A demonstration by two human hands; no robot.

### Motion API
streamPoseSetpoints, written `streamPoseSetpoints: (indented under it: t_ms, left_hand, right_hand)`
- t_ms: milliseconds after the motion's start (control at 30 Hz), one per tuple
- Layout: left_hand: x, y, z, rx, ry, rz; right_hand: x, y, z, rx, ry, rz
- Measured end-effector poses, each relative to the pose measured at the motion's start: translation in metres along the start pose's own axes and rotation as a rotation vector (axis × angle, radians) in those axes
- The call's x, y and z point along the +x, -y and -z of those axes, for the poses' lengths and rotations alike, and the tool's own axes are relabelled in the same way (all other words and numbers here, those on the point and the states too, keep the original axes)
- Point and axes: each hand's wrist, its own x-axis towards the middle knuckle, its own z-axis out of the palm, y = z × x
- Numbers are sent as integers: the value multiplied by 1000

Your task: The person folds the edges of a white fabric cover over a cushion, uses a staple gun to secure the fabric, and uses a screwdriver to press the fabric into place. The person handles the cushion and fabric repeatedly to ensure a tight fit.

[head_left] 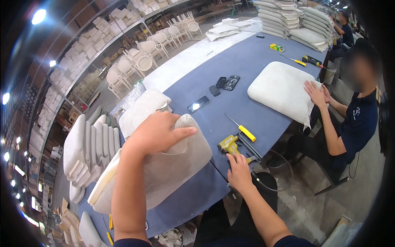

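A light grey fabric-covered seat cushion [181, 166] stands tilted in front of me, its pale foam showing along the left side. My left hand [162, 129] is closed over its upper edge, the thumb pressing on the loose fabric. On the blue table to the right lies a yellow staple gun [228, 144] with a dark magazine. My right hand [238, 171] has its fingers around the gun's handle, partly hiding it. Just beyond the gun is a yellow-handled screwdriver [247, 133]. Behind my left hand another grey cushion [142, 109] rests on the table.
Several cushions [92, 142] stand in a row at left. A phone [198, 104] and small dark items lie mid-table. At right, a co-worker's hands [316, 94] hold another cushion [279, 84]. An air hose [284, 187] hangs off the table's near edge. Cushion stacks [275, 20] rise at the far end.
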Motion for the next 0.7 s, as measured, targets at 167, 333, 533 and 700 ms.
streamPoseSetpoints:
  t_ms: [167,333,533,700]
  left_hand:
    - [-3,-5,-9,-13,-33,-3]
    - [-5,9,-25,-13,-149,-139]
    - [-3,10,-27,27,-187,-149]
    - [-2,16,-24,3,-163,-84]
  right_hand:
    - [31,-13,-15,-91,149,-26]
    - [36,-17,-8,-233,236,-189]
    - [58,-19,27,-82,474,-414]
    - [42,14,76,713,318,-493]
